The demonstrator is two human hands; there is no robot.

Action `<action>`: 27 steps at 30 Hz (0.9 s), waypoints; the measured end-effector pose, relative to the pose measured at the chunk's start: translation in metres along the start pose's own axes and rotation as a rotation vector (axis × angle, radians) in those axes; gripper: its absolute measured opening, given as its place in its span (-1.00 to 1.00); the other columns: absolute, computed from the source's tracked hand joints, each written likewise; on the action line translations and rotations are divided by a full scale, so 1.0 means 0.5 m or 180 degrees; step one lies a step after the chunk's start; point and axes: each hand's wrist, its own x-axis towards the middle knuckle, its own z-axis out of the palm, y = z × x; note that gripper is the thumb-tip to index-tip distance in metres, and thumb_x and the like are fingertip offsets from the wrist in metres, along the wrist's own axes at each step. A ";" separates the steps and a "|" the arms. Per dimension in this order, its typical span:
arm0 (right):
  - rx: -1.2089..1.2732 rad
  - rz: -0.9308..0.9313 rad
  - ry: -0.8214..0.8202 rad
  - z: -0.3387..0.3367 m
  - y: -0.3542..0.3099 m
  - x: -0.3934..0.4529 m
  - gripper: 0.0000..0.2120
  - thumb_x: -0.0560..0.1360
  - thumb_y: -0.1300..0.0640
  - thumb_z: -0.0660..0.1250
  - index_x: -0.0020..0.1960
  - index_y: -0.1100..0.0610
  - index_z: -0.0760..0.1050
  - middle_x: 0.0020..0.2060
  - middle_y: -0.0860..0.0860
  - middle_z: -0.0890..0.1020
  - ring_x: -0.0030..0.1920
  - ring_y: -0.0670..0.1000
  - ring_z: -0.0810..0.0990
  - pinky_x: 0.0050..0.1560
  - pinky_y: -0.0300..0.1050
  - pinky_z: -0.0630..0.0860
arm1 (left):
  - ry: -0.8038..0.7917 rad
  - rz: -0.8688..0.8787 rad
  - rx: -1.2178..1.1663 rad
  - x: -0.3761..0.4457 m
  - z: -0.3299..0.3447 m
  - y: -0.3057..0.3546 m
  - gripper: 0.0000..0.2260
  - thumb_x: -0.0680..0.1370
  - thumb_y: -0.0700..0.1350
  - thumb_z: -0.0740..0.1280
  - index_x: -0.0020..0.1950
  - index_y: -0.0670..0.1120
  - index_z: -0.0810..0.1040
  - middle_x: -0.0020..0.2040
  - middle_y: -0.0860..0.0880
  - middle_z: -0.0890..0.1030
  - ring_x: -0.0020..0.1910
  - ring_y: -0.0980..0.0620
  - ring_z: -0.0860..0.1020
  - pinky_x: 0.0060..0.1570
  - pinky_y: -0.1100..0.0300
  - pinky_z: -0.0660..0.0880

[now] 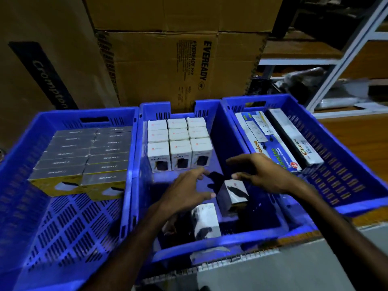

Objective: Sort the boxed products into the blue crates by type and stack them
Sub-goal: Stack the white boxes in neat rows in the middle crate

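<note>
Head view: middle crate. Tilted box lies between left hand and right hand, touching neither; both hands spread, holding nothing. 9 white boxes stacked at far end.

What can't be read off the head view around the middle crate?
- Grip state: left hand and right hand are motion-blurred over the loose box; contact cannot be told.
- Second loose box: partly hidden by the left forearm, print blurred.
- Stacked white boxes: label text too small to read; layers beneath hidden.
- Middle crate: a pale item behind its near wall, mostly hidden.
</note>
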 end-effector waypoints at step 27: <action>0.1519 0.0229 0.1621 0.040 0.026 -0.107 -0.89 0.58 0.26 0.40 0.00 0.07 0.66 -0.23 0.04 0.71 -0.28 -0.12 0.59 -0.35 -0.31 0.45 | -0.0795 -0.0400 -0.2452 0.065 -0.080 0.047 -0.45 0.44 -0.45 0.45 0.36 -0.06 0.55 0.17 -0.05 0.69 0.07 -0.08 0.63 -0.19 0.14 0.45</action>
